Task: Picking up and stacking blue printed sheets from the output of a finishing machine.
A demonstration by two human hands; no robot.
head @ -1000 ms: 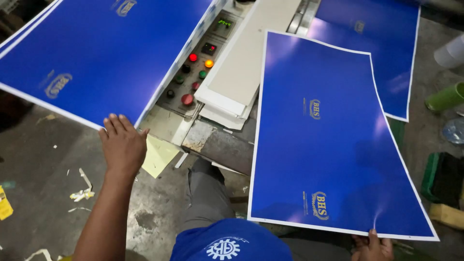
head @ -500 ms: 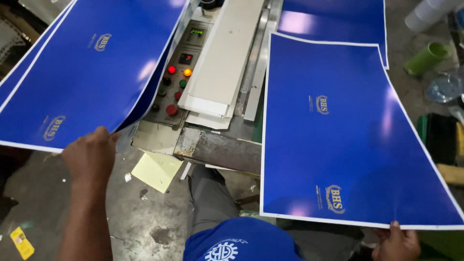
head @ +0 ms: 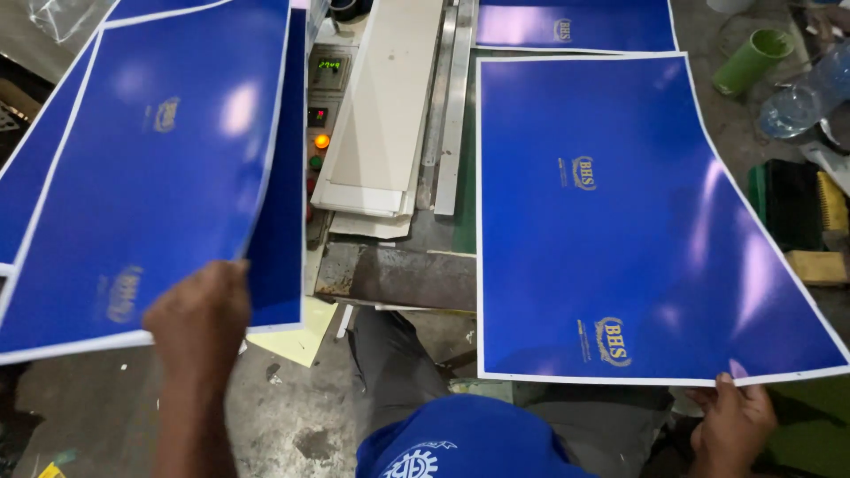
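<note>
Left hand (head: pixel 202 320) grips one glossy blue sheet (head: pixel 150 168) lifted over the left stack (head: pixel 282 221), right hand (head: pixel 733 423) pinches another sheet (head: pixel 620 221), neither yet laid down.

Head view, steeply downward (close)

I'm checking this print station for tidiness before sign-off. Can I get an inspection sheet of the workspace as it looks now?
Surface: grey metal machine bed, scuffed, with stacked white boards on it.
Job's things: glossy blue sheet, white-edged, lifted at left over other blue sheets; a second blue sheet held at right.
Clutter: green cup, clear bottle, yellow paper scrap.
Hands: left hand grips the left sheet's bottom edge; right hand grips the right sheet's bottom corner.
Cables: nothing seen.
Surroundings: control panel with one orange lamp lit; stained concrete floor.
</note>
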